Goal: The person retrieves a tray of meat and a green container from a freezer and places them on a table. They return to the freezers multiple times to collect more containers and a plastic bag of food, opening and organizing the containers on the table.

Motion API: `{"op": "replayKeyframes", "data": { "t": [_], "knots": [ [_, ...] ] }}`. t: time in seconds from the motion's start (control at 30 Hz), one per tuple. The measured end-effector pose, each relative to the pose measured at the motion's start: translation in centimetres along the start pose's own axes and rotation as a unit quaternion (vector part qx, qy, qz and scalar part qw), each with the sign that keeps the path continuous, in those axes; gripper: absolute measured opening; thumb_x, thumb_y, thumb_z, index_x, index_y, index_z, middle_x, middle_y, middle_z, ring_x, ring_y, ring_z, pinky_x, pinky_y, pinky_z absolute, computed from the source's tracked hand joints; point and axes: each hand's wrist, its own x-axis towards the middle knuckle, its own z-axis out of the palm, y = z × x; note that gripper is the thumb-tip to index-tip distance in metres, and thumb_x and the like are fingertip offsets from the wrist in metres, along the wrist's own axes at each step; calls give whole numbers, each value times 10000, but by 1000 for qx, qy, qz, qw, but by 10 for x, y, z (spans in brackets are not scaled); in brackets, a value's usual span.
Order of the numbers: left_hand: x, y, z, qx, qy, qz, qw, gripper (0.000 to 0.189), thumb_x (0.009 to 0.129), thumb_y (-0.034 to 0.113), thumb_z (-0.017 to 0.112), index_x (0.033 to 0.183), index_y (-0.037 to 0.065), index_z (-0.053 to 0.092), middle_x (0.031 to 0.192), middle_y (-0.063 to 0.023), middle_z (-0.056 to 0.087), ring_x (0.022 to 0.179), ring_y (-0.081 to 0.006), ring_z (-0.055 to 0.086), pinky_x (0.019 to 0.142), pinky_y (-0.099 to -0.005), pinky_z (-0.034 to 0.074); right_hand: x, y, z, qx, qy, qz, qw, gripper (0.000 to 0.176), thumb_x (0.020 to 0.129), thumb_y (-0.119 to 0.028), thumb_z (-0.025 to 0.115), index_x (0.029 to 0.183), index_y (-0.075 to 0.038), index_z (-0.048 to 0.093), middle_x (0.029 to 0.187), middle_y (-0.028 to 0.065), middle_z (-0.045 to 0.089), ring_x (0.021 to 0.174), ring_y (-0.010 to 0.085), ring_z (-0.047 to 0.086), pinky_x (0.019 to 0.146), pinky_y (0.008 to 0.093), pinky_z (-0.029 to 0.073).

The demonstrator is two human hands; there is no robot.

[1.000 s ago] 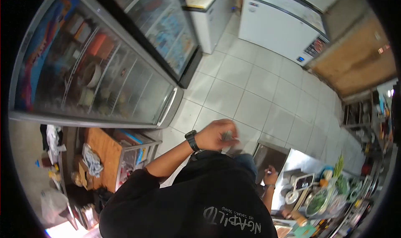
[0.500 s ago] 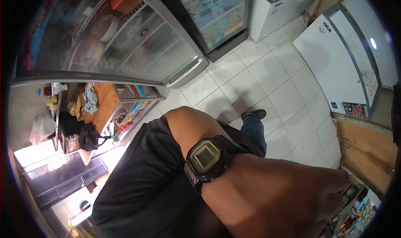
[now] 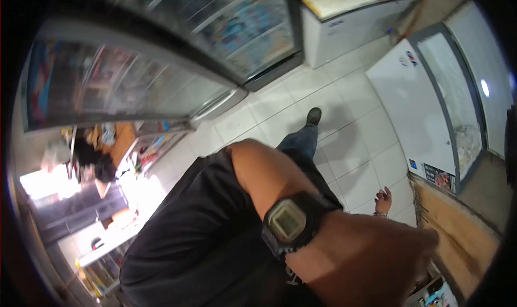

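Observation:
My left forearm stretches across the lower middle, very close to the camera, with a black digital watch on its wrist. My left hand is large, dark and blurred at the lower right. Its fingers are bent away or in shadow, so I cannot see whether they grip anything. Beyond it, low over the tiles, my right hand shows small, its fingers slightly curled and apart, with nothing visible in them. A bracelet circles that wrist. One dark shoe stands on the tiled floor.
Glass-door display coolers line the upper left. A white chest freezer stands at the back, and another freezer with a glass top is on the right. Below that is a wooden panel. A cluttered shelf lies left.
The view has shifted and turned, with the coolers sliding left and down. My right hand has come into sight. The visible shoe is farther up and left. The watch arm stays raised across the view.

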Motion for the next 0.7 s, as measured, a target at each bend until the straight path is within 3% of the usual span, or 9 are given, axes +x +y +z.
{"op": "replayKeyframes", "data": {
  "t": [0.07,0.13,0.27,0.33,0.4,0.5,0.6,0.67,0.7],
  "knots": [
    [6,-43,5,38,-240,-83,966,181,824,156,598,726,7,570,755,-83,552,815,-251,574,778,-450,498,24,2,3,-42,-37,15,998,362,887,-61,565,1243,-123,536,944,65,642,786,135,609,599,253,500],
    [-8,-113,28,-109,-117,-160,974,210,688,232,650,607,56,569,510,-98,510,502,-287,550,658,-393,425,53,40,7,-300,-66,-151,940,315,851,-149,613,1165,-123,595,964,106,678,773,193,653,675,319,513],
    [-60,-265,31,-59,-302,-376,874,259,844,308,637,806,52,619,676,-111,613,651,-324,596,623,-375,456,26,40,40,-234,-65,83,966,357,838,-293,641,1152,-129,602,987,132,683,921,271,649,808,370,507],
    [-107,-336,35,-16,-248,-496,832,317,861,344,628,820,30,609,664,-106,609,633,-285,602,606,-364,448,22,119,65,-75,-80,236,966,410,838,-322,647,1200,-148,572,971,112,689,902,255,661,746,387,540],
    [-124,-397,26,-13,-258,-616,744,330,884,340,615,810,18,606,725,-152,626,705,-292,623,628,-355,475,-15,-32,51,-158,-74,234,957,401,885,-381,591,1200,-134,572,931,99,682,827,239,663,639,394,553],
    [-167,-488,16,-4,-206,-599,774,312,917,340,588,937,29,616,823,-119,647,732,-208,608,700,-326,484,14,-26,71,387,-134,352,842,529,928,-514,469,1137,-45,595,896,67,664,721,228,643,589,371,532],
    [-165,-582,9,25,-144,-634,760,317,935,334,566,1026,31,596,870,-87,654,780,-187,604,720,-314,486,81,-32,69,386,-107,352,846,585,924,-553,447,1103,-21,608,904,75,665,715,223,635,613,354,515],
    [-157,-656,9,82,-103,-629,766,359,934,351,558,1106,35,557,955,-107,646,864,-215,605,752,-326,482,105,-64,41,27,-101,-68,992,650,925,-594,402,1096,-1,607,914,113,671,724,223,634,633,349,499],
    [-157,-695,10,121,-72,-616,775,405,932,372,551,1156,35,529,1022,-129,629,923,-249,598,799,-346,471,128,-86,33,75,-142,127,979,673,904,-613,422,1148,-6,578,934,141,665,751,256,644,650,375,524]
  ]
}}
